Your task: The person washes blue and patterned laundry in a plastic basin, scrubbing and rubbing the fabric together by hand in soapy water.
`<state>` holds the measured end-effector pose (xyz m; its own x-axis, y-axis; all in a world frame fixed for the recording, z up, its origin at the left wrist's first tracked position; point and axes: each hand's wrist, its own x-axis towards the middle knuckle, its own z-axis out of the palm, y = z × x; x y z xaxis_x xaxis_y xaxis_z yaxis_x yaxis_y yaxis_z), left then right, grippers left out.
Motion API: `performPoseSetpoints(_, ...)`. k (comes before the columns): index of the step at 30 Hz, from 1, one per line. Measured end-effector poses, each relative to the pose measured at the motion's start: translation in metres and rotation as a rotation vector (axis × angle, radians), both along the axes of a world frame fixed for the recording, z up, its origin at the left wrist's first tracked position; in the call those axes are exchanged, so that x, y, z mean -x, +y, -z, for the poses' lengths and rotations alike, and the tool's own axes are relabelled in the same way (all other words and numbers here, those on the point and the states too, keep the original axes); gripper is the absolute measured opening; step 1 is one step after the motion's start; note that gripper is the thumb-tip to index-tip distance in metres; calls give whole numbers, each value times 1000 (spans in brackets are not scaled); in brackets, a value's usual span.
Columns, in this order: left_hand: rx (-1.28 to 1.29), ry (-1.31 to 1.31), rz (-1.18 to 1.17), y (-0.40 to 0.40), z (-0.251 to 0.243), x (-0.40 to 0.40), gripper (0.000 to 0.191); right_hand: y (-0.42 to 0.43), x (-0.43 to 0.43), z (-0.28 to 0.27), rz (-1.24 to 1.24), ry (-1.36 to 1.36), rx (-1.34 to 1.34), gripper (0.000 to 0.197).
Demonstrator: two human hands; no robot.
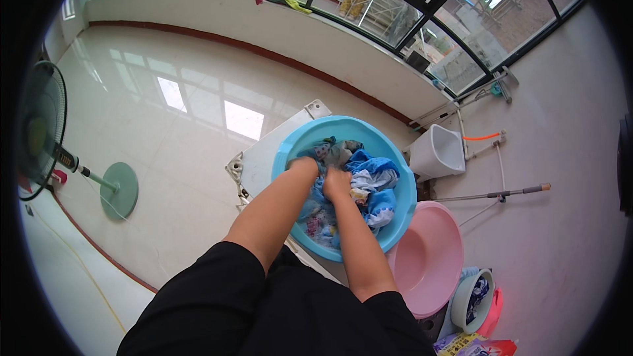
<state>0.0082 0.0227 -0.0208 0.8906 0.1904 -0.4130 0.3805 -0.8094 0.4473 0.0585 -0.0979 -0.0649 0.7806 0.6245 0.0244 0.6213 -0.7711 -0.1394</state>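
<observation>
A large blue plastic basin (405, 158) holds soapy water and wet clothes (372, 165) in blue, white and grey. It rests on a white folding table (267, 155). My left hand (304, 162) is down among the darker garments at the basin's left side; its fingers are hidden and blurred. My right hand (338, 183) is closed on a wet blue garment (319, 192) near the middle of the basin, just right of my left hand. White and blue cloth lies bunched against its right side, and suds (324, 225) float below it.
A pink basin (435, 257) stands against the blue one at the lower right. Beyond are a white plastic bucket (445, 153), a small basin with dark cloth (462, 301), wall pipes (499, 158) and a mop pole (494, 194). A standing fan (116, 185) is at the left.
</observation>
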Motion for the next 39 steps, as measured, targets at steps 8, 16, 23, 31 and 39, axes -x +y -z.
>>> performPoseSetpoints(8, 461, -460, -368, -1, -4, -19, 46, -8, -15, -14, 161, 563, -1296, 30)
performPoseSetpoints(16, 639, -527, 48, -13, -11, -12, 35, 0, -6, -30, 271, 227, -1113, 30)
performPoseSetpoints(23, 547, -664, 28, -3, -12, -7, 38, 19, 22, -47, 188, -2, -1009, 33)
performPoseSetpoints(31, 567, -596, -74, -2, -26, -2, 33, 23, 29, -44, 198, 60, -1047, 31)
performPoseSetpoints(39, 340, -728, -119, -11, -16, -4, 33, 11, 5, -43, 224, 344, -1050, 30)
